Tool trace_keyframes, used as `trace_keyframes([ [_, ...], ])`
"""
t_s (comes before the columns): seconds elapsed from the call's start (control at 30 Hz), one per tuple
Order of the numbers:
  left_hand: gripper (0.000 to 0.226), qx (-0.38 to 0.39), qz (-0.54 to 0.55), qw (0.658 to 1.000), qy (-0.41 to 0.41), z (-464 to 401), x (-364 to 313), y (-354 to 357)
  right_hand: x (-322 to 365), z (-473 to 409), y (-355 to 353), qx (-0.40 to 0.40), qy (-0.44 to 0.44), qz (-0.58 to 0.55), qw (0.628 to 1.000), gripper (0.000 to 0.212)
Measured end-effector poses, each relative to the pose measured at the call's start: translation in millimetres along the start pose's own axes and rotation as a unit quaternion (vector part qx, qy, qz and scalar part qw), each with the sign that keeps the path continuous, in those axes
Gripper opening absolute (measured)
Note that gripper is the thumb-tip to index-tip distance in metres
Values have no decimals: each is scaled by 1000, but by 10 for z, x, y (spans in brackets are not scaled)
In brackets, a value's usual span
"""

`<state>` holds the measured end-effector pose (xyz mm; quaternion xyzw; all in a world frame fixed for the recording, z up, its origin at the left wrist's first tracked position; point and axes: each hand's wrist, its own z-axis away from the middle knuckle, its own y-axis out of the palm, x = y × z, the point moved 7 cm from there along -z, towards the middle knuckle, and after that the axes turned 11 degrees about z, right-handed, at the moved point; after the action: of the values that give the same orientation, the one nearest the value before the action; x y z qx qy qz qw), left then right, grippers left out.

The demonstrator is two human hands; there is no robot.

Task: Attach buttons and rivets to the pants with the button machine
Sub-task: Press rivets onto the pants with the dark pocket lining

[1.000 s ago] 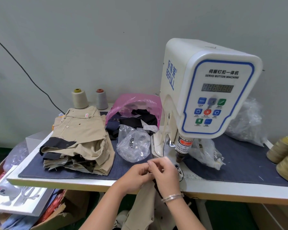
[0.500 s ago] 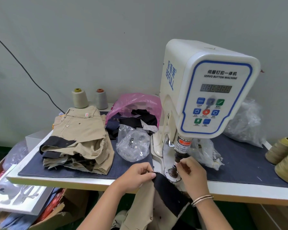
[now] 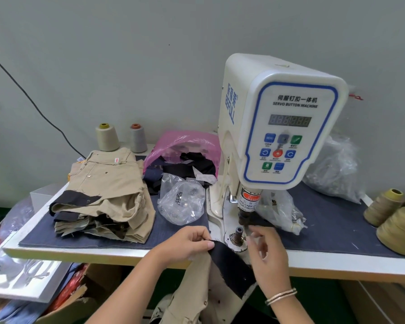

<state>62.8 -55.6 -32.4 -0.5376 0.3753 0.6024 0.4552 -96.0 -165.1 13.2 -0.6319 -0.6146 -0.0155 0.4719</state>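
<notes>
A white servo button machine (image 3: 276,127) stands on the table, its punch head above a small metal die post (image 3: 239,232). Khaki pants with a dark lining strip (image 3: 229,260) hang over the table's front edge below the die. My left hand (image 3: 185,244) pinches the top corner of the dark strip just left of the die. My right hand (image 3: 264,251) hovers to the right of the die with fingers loosely curled, holding nothing I can see; its wrist wears bracelets.
A stack of folded khaki pants (image 3: 103,195) lies at the left on a denim mat (image 3: 332,225). Clear bags of metal hardware (image 3: 182,202) sit near the machine, a pink bag of dark scraps (image 3: 185,148) behind. Thread cones (image 3: 105,136) stand at back left and far right (image 3: 384,206).
My right hand drew back from the die post, which now stands uncovered. The dark strip has slid a little lower, away from the die. My left hand keeps its pinch.
</notes>
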Motion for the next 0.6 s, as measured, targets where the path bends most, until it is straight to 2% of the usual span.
trace_keyframes([
  [0.07,20,61,-13,998,-10,19,-144,117,18,134,121,100,31,-56,993,31],
  [0.13,21,105,-26,994,-7,18,-306,221,-25,215,244,209,71,-91,971,26],
  [0.2,23,115,-19,993,-5,5,-424,271,-70,204,258,266,93,-109,953,16],
  [0.3,20,110,8,994,4,-12,-535,265,-115,92,183,290,80,-84,950,11],
  [0.4,15,108,3,994,15,-54,-575,216,-168,-30,118,323,81,-89,939,19],
  [0.6,17,35,-41,999,-1,-281,-428,133,-286,-407,36,292,92,-135,942,14],
])
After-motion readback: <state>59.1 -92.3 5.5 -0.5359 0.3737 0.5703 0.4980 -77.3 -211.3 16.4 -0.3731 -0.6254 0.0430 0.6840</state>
